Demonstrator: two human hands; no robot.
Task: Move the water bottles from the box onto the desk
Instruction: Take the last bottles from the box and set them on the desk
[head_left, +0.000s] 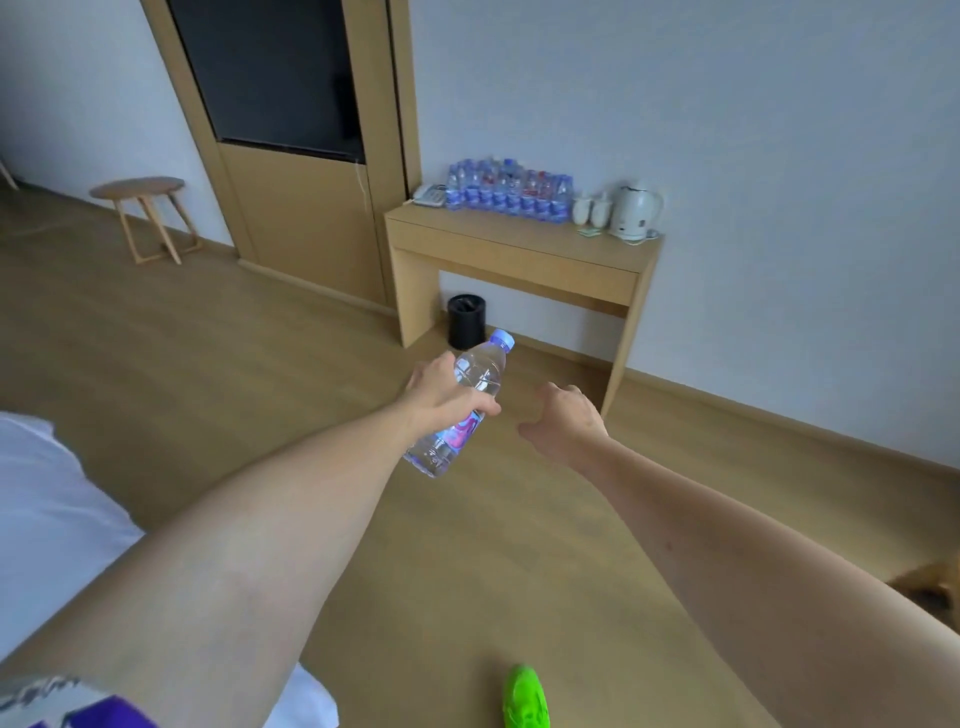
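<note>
Both hands reach forward in the head view, arms stretched out over the wooden floor (260, 364). Fingers and thumb of the left hand (441, 392) wrap round the middle of a water bottle (460, 410), which is tilted with its blue cap pointing up and away, toward the far wall. Gripping at mid-body, just above the label, probably keeps the weight balanced for carrying. Just to the right of it, the right hand (563, 415) holds nothing — its fingers hang loosely curled, seemingly ready to steady the bottle or simply swinging with the walk.

Well ahead of the hands stands the surface (519, 244), a light wooden desk against the wall. A packed row of bottles (511, 195) is lined up along its back edge, likely to leave the front free for more. Left of that row sits a telephone (430, 196); right of it are two small white cups (592, 208) and a white kettle (636, 210). Below the surface, beyond the held bottle, a black bin (466, 321) rests on the floor.

Near the left arm lies a white bed (47, 493); below the hands a green shoe (527, 696) shows. The box cannot be made out with any certainty. My judgement: the person is mid-carry, and many bottles are already delivered.
</note>
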